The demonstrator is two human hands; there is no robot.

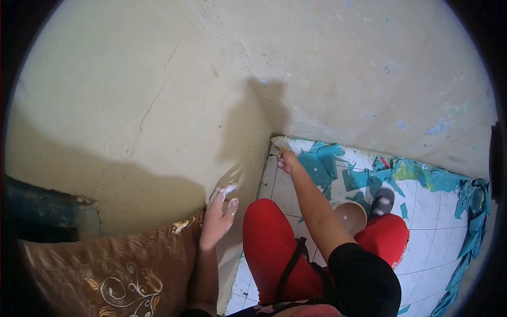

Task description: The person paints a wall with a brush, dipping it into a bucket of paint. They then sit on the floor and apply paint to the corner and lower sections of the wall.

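Observation:
My right hand (287, 161) reaches down into the corner where two cream walls meet the tiled floor. It grips a small tool whose tip, loaded with white filler (280, 141), presses at the base of the wall. My left hand (218, 215) rests flat and open against the left wall (132, 105), its fingers smeared with white paste. My knees in red trousers (269, 238) are bent beneath me.
A round pot of pale filler (349, 215) stands on the white floor tiles (433, 211) between my legs, beside a dark shoe (381, 202). Torn teal paint flakes (322, 164) litter the floor. A brown embroidered cushion (105, 269) leans at lower left.

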